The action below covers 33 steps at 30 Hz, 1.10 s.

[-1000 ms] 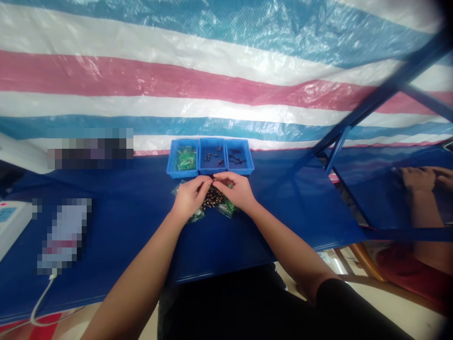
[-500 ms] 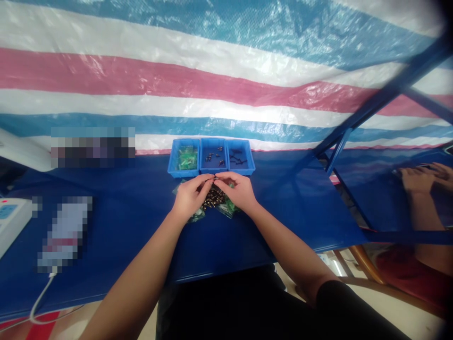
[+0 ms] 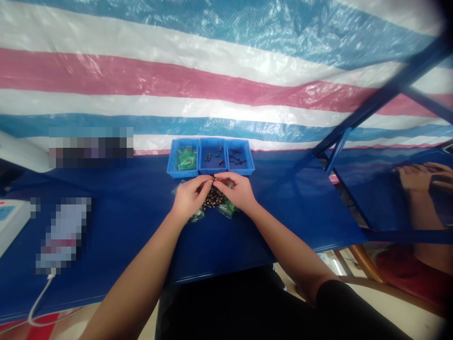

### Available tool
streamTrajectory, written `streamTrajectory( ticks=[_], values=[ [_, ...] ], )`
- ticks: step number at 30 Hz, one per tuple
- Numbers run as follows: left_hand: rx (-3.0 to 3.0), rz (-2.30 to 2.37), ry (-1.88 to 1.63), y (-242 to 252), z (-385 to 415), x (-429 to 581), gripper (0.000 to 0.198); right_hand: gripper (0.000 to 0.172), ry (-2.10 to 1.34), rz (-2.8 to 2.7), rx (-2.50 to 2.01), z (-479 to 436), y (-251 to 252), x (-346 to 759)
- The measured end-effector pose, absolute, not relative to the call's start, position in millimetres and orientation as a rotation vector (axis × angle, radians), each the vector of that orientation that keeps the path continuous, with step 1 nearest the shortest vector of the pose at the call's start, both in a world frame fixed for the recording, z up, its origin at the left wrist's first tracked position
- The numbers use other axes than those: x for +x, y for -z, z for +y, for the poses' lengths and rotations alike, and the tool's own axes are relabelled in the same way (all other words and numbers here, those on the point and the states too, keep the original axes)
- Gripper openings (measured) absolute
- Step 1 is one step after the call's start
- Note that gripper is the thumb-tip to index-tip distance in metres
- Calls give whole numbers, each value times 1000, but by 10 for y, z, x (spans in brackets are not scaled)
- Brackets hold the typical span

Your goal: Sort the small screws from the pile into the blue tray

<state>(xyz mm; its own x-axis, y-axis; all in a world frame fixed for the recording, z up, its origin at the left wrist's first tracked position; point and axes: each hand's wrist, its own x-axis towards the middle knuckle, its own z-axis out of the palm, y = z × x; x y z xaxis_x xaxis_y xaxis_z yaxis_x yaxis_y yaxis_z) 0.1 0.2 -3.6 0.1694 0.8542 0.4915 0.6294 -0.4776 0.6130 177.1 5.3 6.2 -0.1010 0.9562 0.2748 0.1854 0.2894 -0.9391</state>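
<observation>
Blue bins (image 3: 213, 171) stand beyond left hand (image 3: 188, 195) and right hand (image 3: 241, 191), pinching a tiny piece (image 3: 213, 179).

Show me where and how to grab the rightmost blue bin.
The rightmost bin is probably best pinched on its right rim, coming from the right: that straight edge stands free, while the left wall sits right beside the middle bin.

The small piece (image 3: 213, 179) pinched by the left hand (image 3: 189, 194) and right hand (image 3: 239, 191) is mostly hidden by fingertips and too small to be identified. The heap of metal parts (image 3: 213, 198) is partly covered by both hands. The corded device (image 3: 65, 233) is blurred by pixelation; the white box (image 3: 13, 229) is cut off by the left edge.
</observation>
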Motion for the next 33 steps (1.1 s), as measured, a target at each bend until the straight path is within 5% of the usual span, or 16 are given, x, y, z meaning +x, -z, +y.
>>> streamTrajectory(
  ticks=[33],
  values=[
    [2221,1483,-1233,96,40,2,26,26,-958,-1506,-1102,66,-49,1763]
  ],
)
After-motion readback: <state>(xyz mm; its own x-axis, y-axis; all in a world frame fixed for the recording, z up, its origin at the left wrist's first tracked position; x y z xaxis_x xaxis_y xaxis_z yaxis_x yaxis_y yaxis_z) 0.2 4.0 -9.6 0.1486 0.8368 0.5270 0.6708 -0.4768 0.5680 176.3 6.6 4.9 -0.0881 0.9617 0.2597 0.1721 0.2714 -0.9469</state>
